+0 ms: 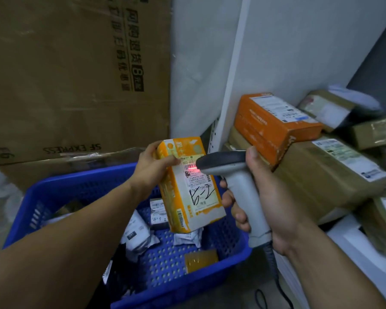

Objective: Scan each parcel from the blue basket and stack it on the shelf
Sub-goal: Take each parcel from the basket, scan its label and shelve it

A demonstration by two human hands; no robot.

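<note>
Far L: tall brown cardboard carton (65, 74) stood behind blue perforated plastic basket (38, 208). Small white and grey bagged parcels (138, 237) lay inside the basket. L grip (152, 168) clasped yellow-orange rectangular boxed parcel (187, 197) by its upper end, above the basket, label up. A red scan line (191, 167) fell on the label's barcode. R grip (270, 197) clenched grey pistol-shaped barcode scanner (232, 172), nose just beside the parcel. Far R: orange cardboard box (270, 123) sat atop large brown taped carton (325, 175) on white shelf (348, 244).

Two bare forearms, uncovered up to the frame edge. Bare left hand (152, 172) and right hand (267, 197), thumbnails short.
</note>
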